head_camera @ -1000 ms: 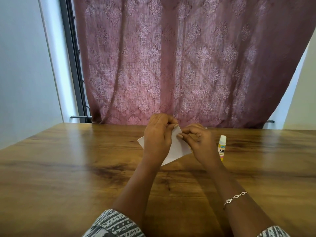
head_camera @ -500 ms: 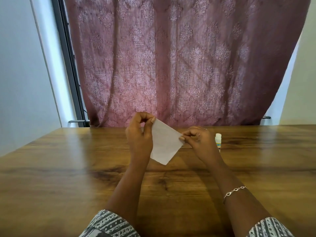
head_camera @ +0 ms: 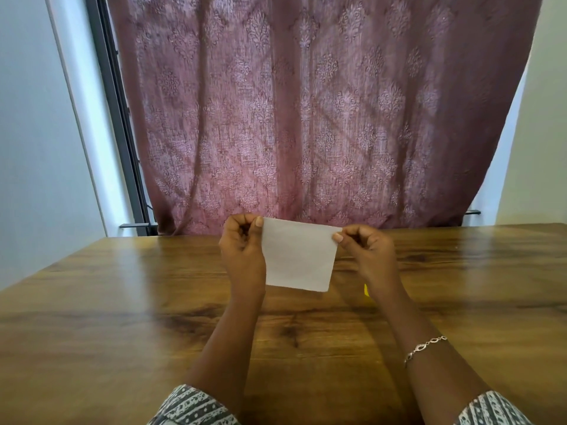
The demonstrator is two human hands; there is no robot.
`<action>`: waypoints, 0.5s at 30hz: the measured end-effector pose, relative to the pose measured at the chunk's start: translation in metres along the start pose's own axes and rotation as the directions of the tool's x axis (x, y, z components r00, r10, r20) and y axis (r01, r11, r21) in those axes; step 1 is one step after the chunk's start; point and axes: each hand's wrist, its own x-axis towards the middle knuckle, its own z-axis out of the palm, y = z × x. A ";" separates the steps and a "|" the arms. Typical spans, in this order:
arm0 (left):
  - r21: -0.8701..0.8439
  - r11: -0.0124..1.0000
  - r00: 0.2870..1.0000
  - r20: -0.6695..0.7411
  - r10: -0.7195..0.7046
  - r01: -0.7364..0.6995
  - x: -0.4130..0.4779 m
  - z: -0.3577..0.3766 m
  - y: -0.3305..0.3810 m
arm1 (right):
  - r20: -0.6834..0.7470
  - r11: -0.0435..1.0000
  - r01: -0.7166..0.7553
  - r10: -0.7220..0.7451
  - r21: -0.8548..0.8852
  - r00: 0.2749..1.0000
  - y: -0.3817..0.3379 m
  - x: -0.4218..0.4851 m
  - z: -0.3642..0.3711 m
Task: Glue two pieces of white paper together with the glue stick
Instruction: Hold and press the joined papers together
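Holding: left hand (head_camera: 242,250) and right hand (head_camera: 366,253) each pinch a top corner of the paper (head_camera: 299,256), fingers (head_camera: 259,222) curled on it.
Changed: paper was skewed, now square, raised above the counter (head_camera: 122,302).
Glue stick (head_camera: 366,290): behind right hand (yellow sliver only).
Meaning: probably inspecting the bond.

**The room in front of me**

A glossy wooden tabletop (head_camera: 122,302) spreads before me, catching pale reflections. Behind it hangs a mauve patterned curtain (head_camera: 306,118), daylight glowing through. A dark window frame (head_camera: 118,118) stands at its left, and pale walls (head_camera: 36,148) flank both sides.
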 end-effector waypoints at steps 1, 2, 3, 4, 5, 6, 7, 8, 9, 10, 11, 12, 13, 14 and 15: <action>-0.007 1.000 1.000 -0.003 -0.015 0.015 0.000 0.000 0.000 | -0.006 1.000 0.000 0.000 -0.002 1.000 0.000 0.000 0.000; -0.005 1.000 1.000 -0.007 -0.025 0.025 0.000 0.000 -0.001 | -0.010 1.000 0.004 -0.004 -0.003 1.000 -0.001 -0.001 0.001; 0.015 1.000 1.000 -0.012 -0.027 0.027 -0.001 0.000 0.001 | -0.013 1.000 0.008 -0.008 -0.002 1.000 -0.003 -0.002 0.001; 0.059 0.998 1.000 -0.019 -0.002 0.003 -0.001 0.000 0.002 | -0.014 1.000 0.016 -0.016 -0.004 1.000 -0.004 -0.003 0.002; 0.147 0.987 0.997 -0.020 0.069 -0.065 -0.002 -0.001 0.003 | -0.016 1.000 0.027 -0.027 -0.014 0.999 -0.006 -0.004 0.003; 0.272 0.946 0.983 0.001 0.183 -0.176 -0.003 -0.001 0.004 | -0.018 0.999 0.040 -0.041 -0.034 0.999 -0.006 -0.004 0.003; 0.396 0.869 0.953 0.057 0.299 -0.296 -0.004 -0.001 0.005 | -0.020 0.997 0.051 -0.053 -0.060 0.998 -0.006 -0.005 0.003; 0.479 0.778 0.911 0.145 0.385 -0.406 -0.005 0.001 0.006 | -0.016 0.994 0.061 -0.063 -0.092 0.998 -0.006 -0.005 0.004; 0.522 0.699 0.870 0.234 0.433 -0.488 -0.007 0.003 0.007 | -0.004 0.990 0.071 -0.072 -0.125 0.997 -0.006 -0.005 0.004; 0.531 0.640 0.831 0.317 0.458 -0.555 -0.009 0.006 0.007 | 0.014 0.985 0.083 -0.082 -0.154 0.997 -0.006 -0.006 0.005; 0.524 0.603 0.799 0.387 0.460 -0.602 -0.012 0.009 0.007 | 0.034 0.979 0.100 -0.096 -0.178 0.995 -0.007 -0.007 0.006; 0.509 0.582 0.772 0.447 0.452 -0.635 -0.014 0.012 0.006 | 0.053 0.970 0.129 -0.121 -0.205 0.991 -0.008 -0.008 0.007; 0.493 0.575 0.754 0.489 0.438 -0.653 -0.015 0.014 0.005 | 0.073 0.956 0.171 -0.158 -0.237 0.985 -0.009 -0.009 0.008; 0.482 0.572 0.743 0.513 0.430 -0.664 -0.016 0.014 0.003 | 0.097 0.938 0.221 -0.202 -0.267 0.975 -0.010 -0.010 0.010; 0.477 0.573 0.739 0.524 0.423 -0.666 -0.016 0.015 0.001 | 0.121 0.921 0.265 -0.240 -0.287 0.963 -0.011 -0.010 0.011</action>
